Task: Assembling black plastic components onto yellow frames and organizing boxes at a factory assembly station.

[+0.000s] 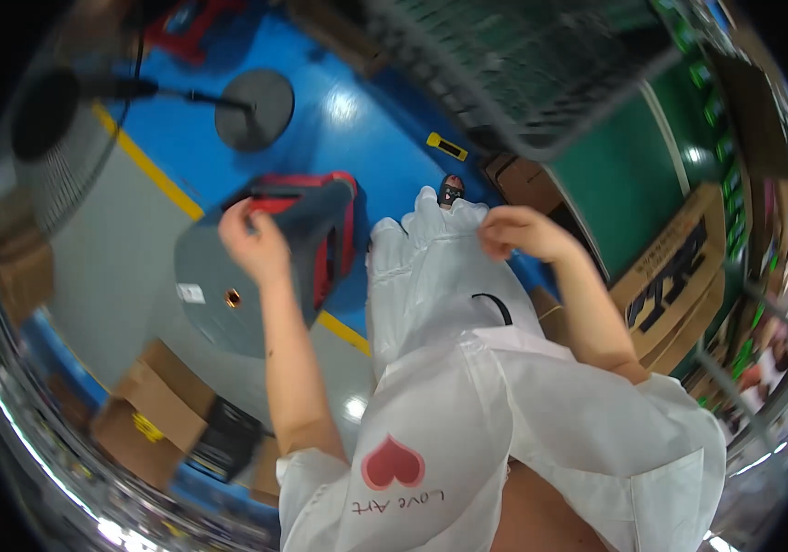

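Observation:
My left hand [256, 241] is over the top of a large grey and red moulded plastic object [219, 267], close to its red rim. Its fingers are bent, with the thumb apart from them, and I see nothing held between them. A copper-coloured round fitting [233, 298] and a white label [190, 293] show on the grey side. My right hand [524, 232] hovers beside my white-clothed legs [440, 267] with its fingers curled together. Whatever lies inside those fingers, if anything, is hidden.
A fan [44, 115] on a round base [254, 109] stands at far left. A dark crate [541, 83] is at upper right, with a yellow and black item [447, 146] on the blue floor. Cardboard boxes stand lower left [150, 414] and right [674, 267].

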Tool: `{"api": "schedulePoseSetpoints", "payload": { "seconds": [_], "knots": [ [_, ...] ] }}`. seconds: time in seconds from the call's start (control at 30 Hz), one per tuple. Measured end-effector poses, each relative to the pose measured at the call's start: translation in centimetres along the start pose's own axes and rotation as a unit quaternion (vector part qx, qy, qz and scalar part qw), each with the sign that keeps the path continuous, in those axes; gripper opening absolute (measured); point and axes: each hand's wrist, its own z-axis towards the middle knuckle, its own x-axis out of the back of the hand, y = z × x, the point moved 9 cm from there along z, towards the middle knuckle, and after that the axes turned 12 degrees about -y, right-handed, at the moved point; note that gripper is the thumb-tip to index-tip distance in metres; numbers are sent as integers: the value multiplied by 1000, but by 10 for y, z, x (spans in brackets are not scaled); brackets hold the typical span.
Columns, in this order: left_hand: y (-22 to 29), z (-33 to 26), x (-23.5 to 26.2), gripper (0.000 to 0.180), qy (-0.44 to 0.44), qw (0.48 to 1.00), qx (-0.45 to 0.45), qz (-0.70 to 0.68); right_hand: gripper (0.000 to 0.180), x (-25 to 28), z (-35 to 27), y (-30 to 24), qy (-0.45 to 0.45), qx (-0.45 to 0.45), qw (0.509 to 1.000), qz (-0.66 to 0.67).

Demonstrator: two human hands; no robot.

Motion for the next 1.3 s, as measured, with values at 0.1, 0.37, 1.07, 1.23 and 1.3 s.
{"api": "schedulePoseSetpoints", "payload": {
  "seconds": [0.1,0.37,1.07,1.23,1.3],
  "knots": [
    [-70,-54,57,20,41,974,129,184,14,44,95,156,79,-197,977,-26],
    [-188,-169,66,31,-34,956,184,226,26,206,326,288,93,-329,789,-511],
    [-180,-145,42,29,-58,963,185,189,28,-1,285,150,201,-4,920,-335],
    [-153,-150,29,25,-25,966,119,230,32,-153,148,-12,-154,138,941,-267],
    [-161,-161,32,23,-17,955,135,264,27,-162,93,-70,-159,224,918,-287]
  ]
}}
